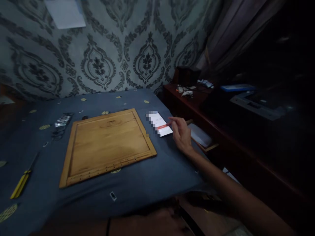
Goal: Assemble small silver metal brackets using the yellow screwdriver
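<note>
My right hand (181,132) reaches out over the right side of a table covered in a dark blue cloth (137,177). Its fingertips touch the near corner of a white card or phone with a red stripe (159,124), which lies flat on the cloth. The fingers are bent and close together, and nothing shows inside them. A shallow wooden tray (106,144) lies flat in the middle of the table, to the left of the hand. My left hand is out of sight.
A yellow-handled tool (21,183) lies at the left edge, and small metal parts (62,120) sit beyond the tray's far-left corner. A dark wooden sideboard (197,98) with clutter stands to the right. The patterned wall (103,55) is behind.
</note>
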`<move>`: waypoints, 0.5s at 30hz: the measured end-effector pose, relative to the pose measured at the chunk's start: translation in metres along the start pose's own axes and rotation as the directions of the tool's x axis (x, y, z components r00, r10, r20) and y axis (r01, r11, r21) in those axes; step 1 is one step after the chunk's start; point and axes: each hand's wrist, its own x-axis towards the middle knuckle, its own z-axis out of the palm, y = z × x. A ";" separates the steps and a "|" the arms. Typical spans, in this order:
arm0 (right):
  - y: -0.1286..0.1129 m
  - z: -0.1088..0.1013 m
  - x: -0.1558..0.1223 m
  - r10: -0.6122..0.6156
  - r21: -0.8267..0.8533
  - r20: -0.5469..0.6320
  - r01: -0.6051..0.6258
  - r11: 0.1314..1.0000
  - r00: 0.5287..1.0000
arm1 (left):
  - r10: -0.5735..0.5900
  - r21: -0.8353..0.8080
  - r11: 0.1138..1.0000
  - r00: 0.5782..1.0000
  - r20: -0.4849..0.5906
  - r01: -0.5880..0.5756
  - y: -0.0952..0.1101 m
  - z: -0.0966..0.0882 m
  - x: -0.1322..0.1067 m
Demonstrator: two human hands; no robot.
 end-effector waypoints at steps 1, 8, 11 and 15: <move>-0.010 0.001 -0.003 -0.025 0.018 0.041 0.025 1.000 0.999 | 0.007 0.003 1.000 1.000 -0.009 -0.007 0.000 -0.013 -0.008; -0.072 0.044 -0.023 -0.235 0.255 0.314 0.156 0.954 0.920 | -0.462 0.003 0.867 0.806 -0.369 0.498 -0.023 -0.095 -0.132; -0.097 0.076 -0.028 -0.315 0.338 0.383 0.185 0.923 0.869 | -0.703 0.048 0.536 0.477 -0.528 0.843 -0.042 -0.102 -0.209; -0.133 0.114 -0.034 -0.388 0.406 0.440 0.206 0.890 0.810 | -0.756 -0.009 0.216 0.161 -0.635 0.976 -0.064 -0.109 -0.298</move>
